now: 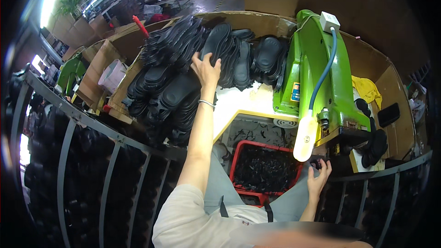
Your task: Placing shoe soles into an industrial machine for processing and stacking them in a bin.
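Note:
My left hand [206, 69] reaches forward over the piled black shoe soles, fingers spread. Its fingertips are at the near part of an upright-leaning black sole [216, 39]; I cannot tell whether they press on it. Low on the right, my right hand [318, 177] hovers by my knee with curved fingers apart. A small dark shape shows by its fingertips, too unclear to name. Just above that hand hangs the lit white lamp head [305, 140] of the green machine [326, 69]. More stacked soles [268, 55] stand between my left hand and the machine.
A red bin [235, 161] full of black scraps sits between my legs, below the cutout of the pale worktop [225, 117]. Cardboard walls [271, 19] surround the table. Metal railings [69, 133] flank me. Yellow cloth [366, 89] and a black phone-like slab [388, 115] lie right.

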